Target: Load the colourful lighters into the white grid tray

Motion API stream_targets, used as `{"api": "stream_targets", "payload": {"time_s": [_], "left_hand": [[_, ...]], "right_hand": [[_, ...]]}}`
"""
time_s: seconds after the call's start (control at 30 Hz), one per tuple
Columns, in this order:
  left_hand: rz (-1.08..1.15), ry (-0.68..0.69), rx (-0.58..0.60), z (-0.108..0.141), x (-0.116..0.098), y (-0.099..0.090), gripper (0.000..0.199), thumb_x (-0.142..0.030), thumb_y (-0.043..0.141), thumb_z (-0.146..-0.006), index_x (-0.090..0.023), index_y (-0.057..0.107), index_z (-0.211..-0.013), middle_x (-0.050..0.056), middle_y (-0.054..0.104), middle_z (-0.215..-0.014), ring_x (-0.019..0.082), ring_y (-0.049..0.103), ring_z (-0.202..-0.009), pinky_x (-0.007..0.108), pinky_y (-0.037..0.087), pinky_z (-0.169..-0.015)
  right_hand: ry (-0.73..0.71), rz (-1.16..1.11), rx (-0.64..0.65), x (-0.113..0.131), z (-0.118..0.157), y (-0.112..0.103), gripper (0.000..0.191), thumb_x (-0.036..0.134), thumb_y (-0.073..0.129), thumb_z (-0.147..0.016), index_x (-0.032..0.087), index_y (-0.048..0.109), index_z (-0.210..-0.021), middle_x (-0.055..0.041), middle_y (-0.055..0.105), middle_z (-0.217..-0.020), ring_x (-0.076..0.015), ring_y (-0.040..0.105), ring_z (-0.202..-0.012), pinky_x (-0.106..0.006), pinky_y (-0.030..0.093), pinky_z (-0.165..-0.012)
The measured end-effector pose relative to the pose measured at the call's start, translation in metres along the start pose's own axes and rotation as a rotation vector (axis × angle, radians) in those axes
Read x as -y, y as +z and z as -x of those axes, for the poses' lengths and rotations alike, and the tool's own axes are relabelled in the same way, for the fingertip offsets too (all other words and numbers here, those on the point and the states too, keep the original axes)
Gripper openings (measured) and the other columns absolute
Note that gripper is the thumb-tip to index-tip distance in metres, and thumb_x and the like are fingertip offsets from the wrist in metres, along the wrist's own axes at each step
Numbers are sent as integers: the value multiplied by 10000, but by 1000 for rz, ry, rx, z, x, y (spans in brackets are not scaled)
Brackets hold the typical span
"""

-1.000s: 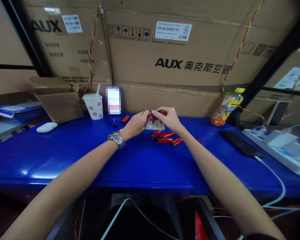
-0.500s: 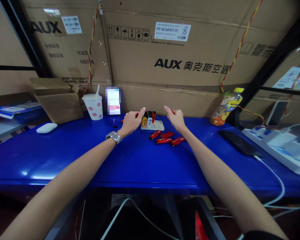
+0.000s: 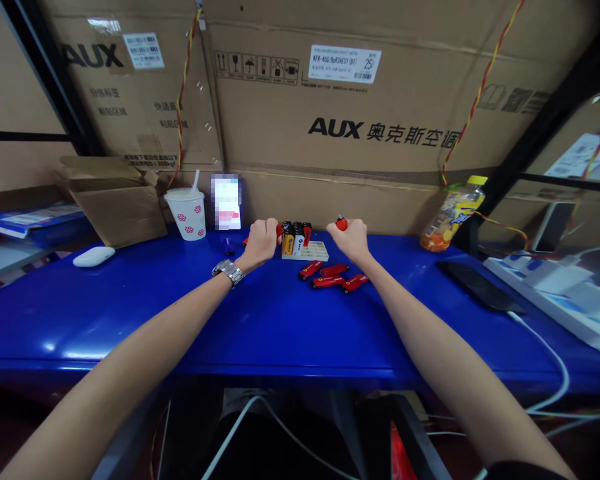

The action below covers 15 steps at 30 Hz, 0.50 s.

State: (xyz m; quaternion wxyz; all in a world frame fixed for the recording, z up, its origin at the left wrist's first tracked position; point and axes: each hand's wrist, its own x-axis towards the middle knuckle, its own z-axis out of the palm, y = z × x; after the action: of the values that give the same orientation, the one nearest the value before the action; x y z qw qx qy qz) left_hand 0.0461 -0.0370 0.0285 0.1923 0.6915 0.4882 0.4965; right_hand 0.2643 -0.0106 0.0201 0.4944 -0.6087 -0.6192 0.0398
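Red lighter [image 3: 279, 231] is held tight in L hand [image 3: 261, 245], another lighter [image 3: 341, 224] in R hand [image 3: 354, 241]; best to squeeze soft & not bump the tray [image 3: 310, 257].

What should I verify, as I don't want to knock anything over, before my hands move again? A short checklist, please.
1. Left hand has a grip on a red item: ok.
2. Right hand has a grip on a red lighter: ok.
3. White tray flat on the table, with unfilled compartments: ok.
4. Standing lighters upright in the tray: ok.
5. Standing lighters fully seated: cannot tell, their bottoms are hidden.
6. Space in front of the tray free: not ok, loose red lighters lie there.
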Motion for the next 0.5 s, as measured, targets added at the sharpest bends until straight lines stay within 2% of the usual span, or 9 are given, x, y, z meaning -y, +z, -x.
{"api": "stream_targets", "payload": {"time_s": [0.33,0.43,0.5], "left_hand": [[4,2,-16,-1,4,1,465,-241,287,-912,-205,425,-469,23,508,-470,119,449,-475,290,345,-529],[2,-37,-51,-1,9,3,507,-329,275,-942,-209,445,-479,26,513,-474,127,471,-487,289,361,-541],[-14,-23,-16,-2,14,3,567,-423,214,-968,-214,459,-501,30,516,-480,138,493,-505,290,372,-552]], "right_hand": [[-16,21,13,4,2,0,350,331,555,-667,235,283,-469,58,212,-463,-92,253,-485,-271,238,-477],[-31,8,32,2,2,-1,404,376,582,-700,232,276,-479,61,220,-473,-87,235,-496,-265,221,-479],[-67,-22,91,-1,0,-1,463,466,635,-697,228,288,-502,65,237,-490,-85,232,-508,-259,217,-482]]}}
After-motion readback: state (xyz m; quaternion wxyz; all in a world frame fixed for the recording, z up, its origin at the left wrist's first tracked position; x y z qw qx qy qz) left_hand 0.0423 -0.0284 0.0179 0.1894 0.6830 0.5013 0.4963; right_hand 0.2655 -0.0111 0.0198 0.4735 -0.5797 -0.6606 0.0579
